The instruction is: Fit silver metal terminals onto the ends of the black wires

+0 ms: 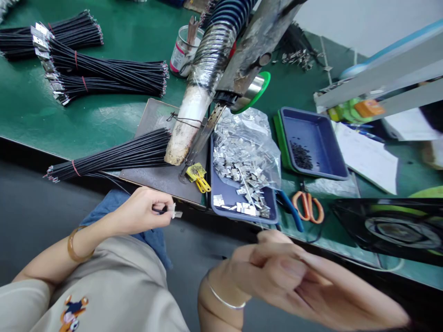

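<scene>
My left hand (148, 210) is closed on a black wire (159, 210) at the table's front edge; a small metal terminal (177, 214) sticks out past the fingertips. Close to the camera, my right hand (290, 276) is partly blurred, its thumb pressed against the fingers. A thin strand shows by its knuckle, but what the fingers hold is hidden. Beyond that hand, a blue tray (273, 216) bears a plastic bag (247, 133) and loose metal terminals (247, 207). A bundle of black wires (117, 154) lies partly on a dark board (145, 177) behind my left hand.
A soldering tip (194, 157) and a taped extraction hose (211, 60) hang over the board, beside a yellow piece (198, 176). Orange-handled scissors (308, 207), blue-handled pliers (290, 211) and a fan (398, 230) stand right. More wire bundles (114, 76) lie at back left.
</scene>
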`<state>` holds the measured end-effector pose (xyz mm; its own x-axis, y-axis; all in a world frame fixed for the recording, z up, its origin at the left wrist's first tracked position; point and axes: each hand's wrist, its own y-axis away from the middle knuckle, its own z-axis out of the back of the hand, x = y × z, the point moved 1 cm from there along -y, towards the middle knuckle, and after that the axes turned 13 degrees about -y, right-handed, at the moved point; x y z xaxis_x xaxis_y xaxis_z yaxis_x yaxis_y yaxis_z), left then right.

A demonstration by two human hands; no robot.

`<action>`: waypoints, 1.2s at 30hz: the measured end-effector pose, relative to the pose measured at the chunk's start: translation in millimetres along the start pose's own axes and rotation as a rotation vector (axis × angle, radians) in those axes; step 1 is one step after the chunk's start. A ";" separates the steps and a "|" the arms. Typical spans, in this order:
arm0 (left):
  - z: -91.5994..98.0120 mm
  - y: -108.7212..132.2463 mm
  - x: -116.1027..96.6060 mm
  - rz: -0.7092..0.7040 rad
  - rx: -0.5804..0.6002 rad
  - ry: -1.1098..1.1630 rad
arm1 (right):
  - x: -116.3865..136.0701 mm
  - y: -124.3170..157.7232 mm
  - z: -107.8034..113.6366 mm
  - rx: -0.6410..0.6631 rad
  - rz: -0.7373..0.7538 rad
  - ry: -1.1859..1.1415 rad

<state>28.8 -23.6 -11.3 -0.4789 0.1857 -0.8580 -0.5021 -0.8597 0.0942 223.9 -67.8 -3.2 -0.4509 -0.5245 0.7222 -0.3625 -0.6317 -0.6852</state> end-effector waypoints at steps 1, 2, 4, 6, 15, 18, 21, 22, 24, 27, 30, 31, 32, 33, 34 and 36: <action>-1.6 3.9 4.2 -0.022 0.024 -0.027 | 3.7 -3.3 4.4 -0.127 0.070 0.033; -3.4 7.6 8.9 -0.030 0.037 -0.042 | 5.0 -7.3 8.1 -0.170 0.082 0.078; -6.0 14.3 18.5 0.020 0.018 -0.003 | -1.6 -16.7 14.7 -0.002 -0.050 0.182; -5.6 18.1 25.6 0.076 -0.072 0.062 | -19.5 -25.8 24.1 0.211 -0.214 0.339; 19.8 -23.0 28.1 -0.224 -0.558 -0.872 | -96.8 -50.4 45.7 0.630 -0.210 0.537; 18.6 -36.1 29.2 -0.168 -0.504 -1.068 | -97.9 -57.0 38.8 0.684 -0.230 0.536; 17.2 -34.7 30.1 -0.177 -0.512 -1.025 | -95.2 -63.1 30.2 0.749 -0.298 0.466; 17.6 -31.7 30.2 -0.201 -0.522 -0.968 | -94.4 -64.4 27.5 0.773 -0.333 0.437; 19.9 -23.4 29.2 -0.274 -0.542 -0.812 | -93.1 -65.4 22.6 0.804 -0.391 0.400; 24.5 -9.8 23.1 -0.387 -0.524 -0.592 | -91.0 -63.6 15.9 0.796 -0.384 0.413; 24.6 0.1 11.9 -0.457 -0.402 -0.469 | -84.2 -59.8 9.6 0.726 -0.280 0.490; 23.2 2.1 8.0 -0.467 -0.353 -0.443 | -79.8 -58.4 7.8 0.689 -0.240 0.515; 21.1 3.5 4.4 -0.471 -0.320 -0.418 | -73.8 -56.7 6.0 0.645 -0.203 0.528; 18.7 4.1 1.4 -0.468 -0.303 -0.390 | -66.3 -54.6 4.1 0.594 -0.171 0.521; 16.1 4.0 -0.9 -0.451 -0.297 -0.354 | -57.4 -51.6 2.0 0.541 -0.146 0.484; 11.4 2.0 -3.1 -0.363 -0.302 -0.238 | -37.4 -42.2 -3.6 0.414 -0.133 0.331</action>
<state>21.0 -20.4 -2.7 -0.4808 0.5696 -0.6666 -0.4531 -0.8123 -0.3672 253.1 -19.4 -1.6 -0.6799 -0.2588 0.6861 -0.1132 -0.8874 -0.4470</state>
